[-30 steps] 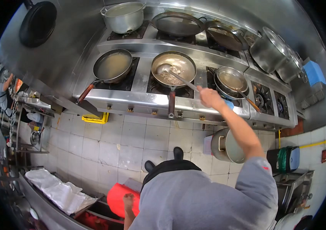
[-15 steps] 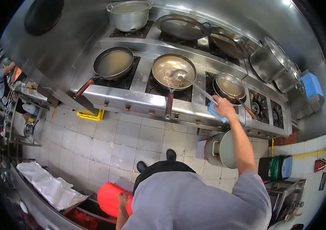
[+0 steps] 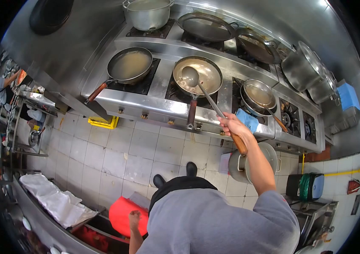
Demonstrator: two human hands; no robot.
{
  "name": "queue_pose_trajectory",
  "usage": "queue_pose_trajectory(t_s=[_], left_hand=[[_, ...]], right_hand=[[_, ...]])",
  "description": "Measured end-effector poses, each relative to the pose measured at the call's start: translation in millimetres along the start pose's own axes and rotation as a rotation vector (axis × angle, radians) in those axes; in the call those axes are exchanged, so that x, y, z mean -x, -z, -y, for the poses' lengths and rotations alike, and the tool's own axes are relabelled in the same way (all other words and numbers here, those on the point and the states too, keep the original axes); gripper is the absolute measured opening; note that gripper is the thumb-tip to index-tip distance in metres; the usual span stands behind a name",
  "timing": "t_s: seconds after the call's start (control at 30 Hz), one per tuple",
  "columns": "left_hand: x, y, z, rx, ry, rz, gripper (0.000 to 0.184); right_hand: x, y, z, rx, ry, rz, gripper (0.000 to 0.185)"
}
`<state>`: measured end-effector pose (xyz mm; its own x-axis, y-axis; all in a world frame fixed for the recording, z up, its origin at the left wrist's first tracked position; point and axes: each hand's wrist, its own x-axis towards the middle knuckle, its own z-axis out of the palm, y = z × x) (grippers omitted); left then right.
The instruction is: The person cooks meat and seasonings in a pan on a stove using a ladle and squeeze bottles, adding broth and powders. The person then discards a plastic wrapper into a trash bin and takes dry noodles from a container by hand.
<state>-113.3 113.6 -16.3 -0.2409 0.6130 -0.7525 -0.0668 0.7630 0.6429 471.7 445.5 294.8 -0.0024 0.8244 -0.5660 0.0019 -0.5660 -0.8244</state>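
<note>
The ladle (image 3: 212,101), pinched in the right hand (image 3: 233,125), has swung toward the pan (image 3: 212,71)'s left edge, maybe mid-stir; I can't tell the left hand (image 3: 134,219)'s grip.

The ladle (image 3: 190,76) is silver-grey with a brown handle (image 3: 239,145), the cloth (image 3: 248,120) blue.

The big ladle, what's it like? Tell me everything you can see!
The ladle has a round grey bowl on a long, straight, thin shaft, both metal by their look. Its thicker brown end looks wooden. The person's right hand grips it near where grey meets brown. It slants across the front of the stove, with the bowl over the middle pan. I can't tell whether the bowl touches the food.
</note>
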Motion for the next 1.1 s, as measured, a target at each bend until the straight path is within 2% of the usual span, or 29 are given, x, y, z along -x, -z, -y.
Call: queue_pose_trajectory(t_s=[0.07,0.13,0.2,0.33,0.4,0.43,0.53,0.6,0.63,0.7,0.73,0.87,0.93,0.97,1.03,1.1], left_hand=[[2.8,3.4,25.4,0.039,0.029,-0.010,0.018],[0.2,8.7,46.1,0.098,0.020,0.157,0.022],[5.3,5.1,50.4,0.111,0.019,0.145,0.023],[-13.1,17.0,58.3,0.191,0.006,0.148,0.025],[-10.4,11.2,36.8,0.128,0.037,0.073,0.024],[-8.9,6.0,20.1,0.066,0.067,0.000,0.023],[-9.0,-3.8,-15.3,-0.015,0.078,-0.049,0.022],[-7.5,-8.2,-30.1,-0.017,0.049,-0.052,0.022],[-7.4,-9.2,-34.9,-0.017,0.020,-0.057,0.021],[-3.1,-9.4,-42.5,-0.018,0.019,-0.060,0.021],[-0.9,-11.5,-45.5,-0.022,0.019,-0.059,0.022],[-8.4,-23.5,-40.4,0.011,0.060,-0.049,0.023],[-27.5,-44.6,-58.1,-0.119,0.014,0.192,0.025],[-35.3,-62.3,-73.4,-0.117,-0.012,0.232,0.027],[-22.8,-128.3,-158.2,-0.048,-0.106,0.364,0.030],[-10.9,-194.4,-246.3,0.015,-0.198,0.552,0.042]], right_hand=[[3.4,1.5,-6.7,0.063,-0.002,-0.004,0.020],[3.1,-2.1,-8.4,0.121,-0.004,-0.012,0.022],[1.7,-11.5,-6.2,0.536,0.127,-0.269,0.019],[-6.7,-9.9,-10.6,0.294,0.137,-0.254,0.024],[-6.9,-7.2,-11.4,0.076,0.092,-0.070,0.029],[-9.0,-7.0,-12.6,0.074,0.090,-0.074,0.029],[-19.6,-10.4,-18.2,0.150,0.079,0.006,0.033],[-23.3,-12.3,-19.2,0.404,0.122,-0.231,0.036],[-24.2,-12.2,-18.4,0.404,0.125,-0.230,0.036],[-25.3,-7.3,-18.2,0.572,0.182,-0.420,0.038],[-45.5,11.5,-38.8,0.762,0.307,-0.505,0.038],[-59.8,24.4,-59.5,0.897,0.464,-0.641,0.036],[-42.5,12.3,-40.6,0.270,0.178,-0.286,0.035],[-37.7,7.7,-37.4,0.272,0.176,-0.283,0.035],[-28.8,2.9,-33.8,-0.016,0.133,-0.114,0.035],[-20.0,4.5,-27.9,-0.057,0.097,-0.053,0.035]])
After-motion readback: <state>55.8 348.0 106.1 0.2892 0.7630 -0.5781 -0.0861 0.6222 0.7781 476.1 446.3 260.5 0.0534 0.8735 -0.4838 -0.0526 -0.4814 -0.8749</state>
